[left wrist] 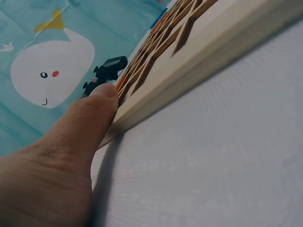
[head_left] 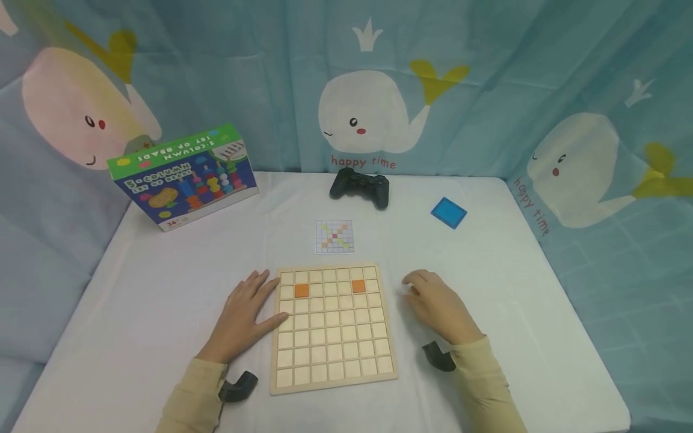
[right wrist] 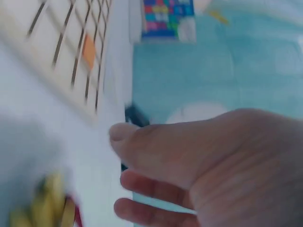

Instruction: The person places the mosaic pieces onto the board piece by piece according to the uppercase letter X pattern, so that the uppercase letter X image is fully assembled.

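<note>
A square wooden grid board (head_left: 334, 328) lies flat on the table. Two orange square tiles stand in its second row from the far side, one tile (head_left: 301, 290) to the left and the other tile (head_left: 359, 286) to the right. My left hand (head_left: 243, 316) rests along the board's left side with fingers spread; its thumb (left wrist: 102, 101) touches the edge. My right hand (head_left: 438, 305) is just off the board's right side, its fingers loosely bent. In the right wrist view, thumb and fingers are apart and nothing shows between them.
Beyond the board lies a small printed pattern card (head_left: 334, 237), with a black game controller (head_left: 360, 187) behind it. A blue square (head_left: 449, 213) lies at the far right, a boxed bead set (head_left: 186, 180) at the far left. Blurred yellow pieces (right wrist: 45, 203) appear low in the right wrist view.
</note>
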Tool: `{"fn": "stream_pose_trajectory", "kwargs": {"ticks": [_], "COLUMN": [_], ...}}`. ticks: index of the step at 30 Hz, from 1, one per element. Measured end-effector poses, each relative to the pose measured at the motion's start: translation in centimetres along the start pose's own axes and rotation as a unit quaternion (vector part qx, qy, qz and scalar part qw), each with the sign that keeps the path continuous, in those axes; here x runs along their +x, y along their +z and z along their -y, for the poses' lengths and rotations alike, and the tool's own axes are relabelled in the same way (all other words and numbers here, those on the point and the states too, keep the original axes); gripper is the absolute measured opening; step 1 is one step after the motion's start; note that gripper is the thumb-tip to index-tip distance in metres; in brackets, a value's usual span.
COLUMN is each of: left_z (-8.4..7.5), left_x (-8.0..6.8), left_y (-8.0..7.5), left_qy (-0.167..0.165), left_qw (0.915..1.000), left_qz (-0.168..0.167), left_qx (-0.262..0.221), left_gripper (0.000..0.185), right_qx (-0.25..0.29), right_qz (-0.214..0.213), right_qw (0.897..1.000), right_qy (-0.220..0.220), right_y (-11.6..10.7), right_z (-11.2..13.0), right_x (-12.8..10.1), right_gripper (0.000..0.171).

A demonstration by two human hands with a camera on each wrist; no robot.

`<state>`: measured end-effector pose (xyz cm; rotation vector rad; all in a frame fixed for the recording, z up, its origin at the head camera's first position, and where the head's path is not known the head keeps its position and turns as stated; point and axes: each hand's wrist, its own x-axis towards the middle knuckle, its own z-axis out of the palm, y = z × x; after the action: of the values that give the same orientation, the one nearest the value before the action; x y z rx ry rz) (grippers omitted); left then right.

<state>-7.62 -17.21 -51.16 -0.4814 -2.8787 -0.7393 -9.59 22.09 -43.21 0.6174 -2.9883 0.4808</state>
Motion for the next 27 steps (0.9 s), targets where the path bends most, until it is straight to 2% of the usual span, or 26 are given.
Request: {"fn": "stream_pose_trajectory", "kwargs": {"ticks": [2, 7, 13, 27], "left_z": [0.0, 0.1, 0.0, -0.2], "left_x": [0.1, 0.2, 0.2, 0.1], "left_y": [0.0, 0.0, 0.1, -0.1], "left_qy": [0.004, 0.007, 0.001, -0.005], "left_qw": [1.0, 1.0, 1.0, 1.0], "left_qz": [-0.002, -0.001, 0.0, 0.001], "left_qx": [0.001, 0.004, -0.002, -0.003], "left_gripper": [0.08, 0.079, 0.079, 0.08], "right_qx": [0.005, 0.015, 0.018, 0.008], "right_qz": [-0.005, -0.012, -0.006, -0.024], "right_qw": [0.999, 0.994, 0.995, 0.995], "right_qy": [0.046, 0.104, 0.102, 0.098], "right_y": [-0.1, 0.2, 0.8, 0.9], "right_z": [-1.2, -3.5, -4.5, -4.1], "right_x": [-1.6, -4.6, -5.8, -6.2], "right_gripper": [0.025, 0.033, 0.03, 0.029]}}
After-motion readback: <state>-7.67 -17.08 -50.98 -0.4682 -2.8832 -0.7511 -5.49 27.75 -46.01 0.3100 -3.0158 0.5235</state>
